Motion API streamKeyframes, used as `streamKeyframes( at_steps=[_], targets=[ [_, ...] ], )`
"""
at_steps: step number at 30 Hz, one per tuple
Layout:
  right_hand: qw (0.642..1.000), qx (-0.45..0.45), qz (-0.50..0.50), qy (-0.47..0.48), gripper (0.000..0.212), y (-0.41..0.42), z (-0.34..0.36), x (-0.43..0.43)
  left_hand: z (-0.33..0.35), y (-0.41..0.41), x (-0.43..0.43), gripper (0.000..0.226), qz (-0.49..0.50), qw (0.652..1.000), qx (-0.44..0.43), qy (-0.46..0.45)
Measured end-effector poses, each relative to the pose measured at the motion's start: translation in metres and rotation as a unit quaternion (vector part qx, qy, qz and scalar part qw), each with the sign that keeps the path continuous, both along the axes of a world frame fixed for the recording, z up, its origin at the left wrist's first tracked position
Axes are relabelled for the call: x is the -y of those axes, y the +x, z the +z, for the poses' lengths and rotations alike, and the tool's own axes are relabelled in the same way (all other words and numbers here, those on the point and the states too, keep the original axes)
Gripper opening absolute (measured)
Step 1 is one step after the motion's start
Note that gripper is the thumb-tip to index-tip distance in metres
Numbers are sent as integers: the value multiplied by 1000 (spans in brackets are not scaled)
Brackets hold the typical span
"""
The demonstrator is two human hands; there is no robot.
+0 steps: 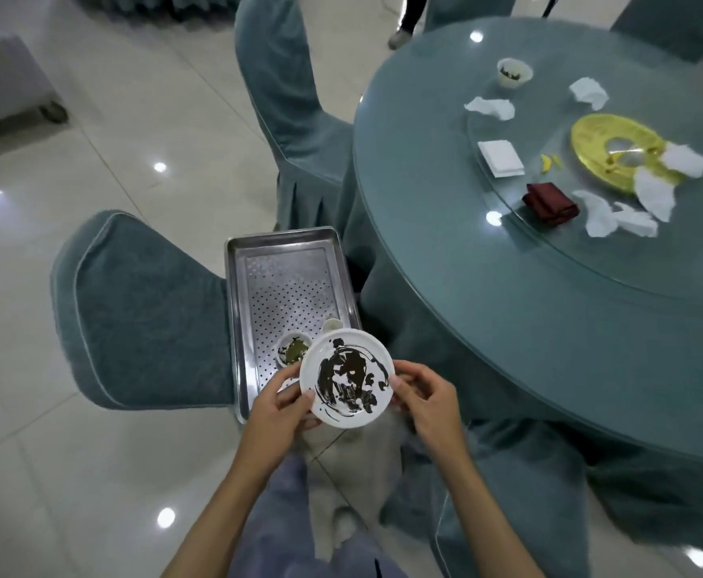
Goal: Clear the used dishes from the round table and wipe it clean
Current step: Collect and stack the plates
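Both hands on 1 round white plate smeared with dark sauce (347, 379). Left hand (276, 400) pinches the left rim, thumb on top, fingers curled under. Right hand (422, 396) grips the right rim the same way.

Plate is held over the near right corner of the perforated stainless steel tray (233, 285), off the table. Can't tell if it touches the tray.

In the tray, near end: 1 small white cup with greenish leftovers (294, 348) and 1 more small white cup (332, 325), partly hidden by the plate.

Tray sits just left of the round teal-clothed table with glass top (445, 264), beside a teal-covered chair (141, 310).

On the table: white paper cup with dark residue (513, 73), gold ring-shaped disc (600, 139), dark red folded cloth (550, 202), flat white square napkin (501, 157), several crumpled white tissues (490, 107).
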State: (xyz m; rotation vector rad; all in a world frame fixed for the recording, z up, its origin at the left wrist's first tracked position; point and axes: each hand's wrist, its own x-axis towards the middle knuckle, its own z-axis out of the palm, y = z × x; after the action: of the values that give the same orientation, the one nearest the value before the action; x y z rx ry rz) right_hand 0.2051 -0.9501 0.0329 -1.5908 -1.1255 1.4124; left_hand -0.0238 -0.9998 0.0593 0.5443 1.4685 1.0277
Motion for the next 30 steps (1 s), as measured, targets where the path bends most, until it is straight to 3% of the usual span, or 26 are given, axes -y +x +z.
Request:
streamKeyframes(
  at_steps=[10, 20, 30],
  targets=[
    [999, 38, -17, -12, 22, -88, -18, -94, -27, -90, -111, 41, -2, 999, 48, -25],
    [988, 89, 104, -65, 33, -113, -54, -188, -89, -117, -195, 44, 21, 997, -15, -77],
    [975, 55, 152, -154, 33, -121, -164, -274, -204, -116, -278, 36, 50, 992, -76, -85]
  ],
)
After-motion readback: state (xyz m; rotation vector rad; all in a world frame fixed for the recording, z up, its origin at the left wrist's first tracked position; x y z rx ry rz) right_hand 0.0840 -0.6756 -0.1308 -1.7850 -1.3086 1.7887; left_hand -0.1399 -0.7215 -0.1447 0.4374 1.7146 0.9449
